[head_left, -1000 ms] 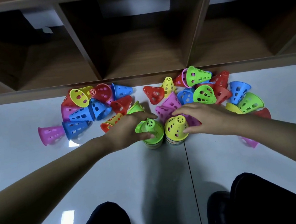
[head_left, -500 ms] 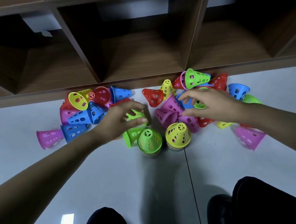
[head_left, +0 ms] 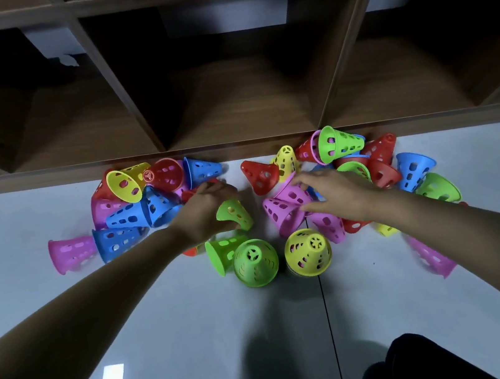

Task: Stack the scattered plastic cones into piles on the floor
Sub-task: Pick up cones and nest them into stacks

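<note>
Below a wooden shelf unit [head_left: 228, 101], plastic cones [head_left: 125, 215] lie scattered on a pale floor [head_left: 165, 327] along the shelf's base. Nearer the person, a green-topped pile [head_left: 255, 262] and a yellow-topped pile [head_left: 307, 252] stand side by side. The left hand [head_left: 203, 213] grips a green cone [head_left: 234, 213] just beyond the green-topped pile. The right hand [head_left: 337, 191], fingers spread and holding nothing, reaches over pink cones [head_left: 285, 213].

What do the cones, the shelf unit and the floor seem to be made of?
The cones look like moulded plastic, smooth and slightly shiny: bright even colours and cut-out holes. The shelf unit looks like wood or wood-look board, matt, with brown grain streaks. The floor is probably glazed tile: it mirrors a light, and a dark joint line crosses it.
</note>
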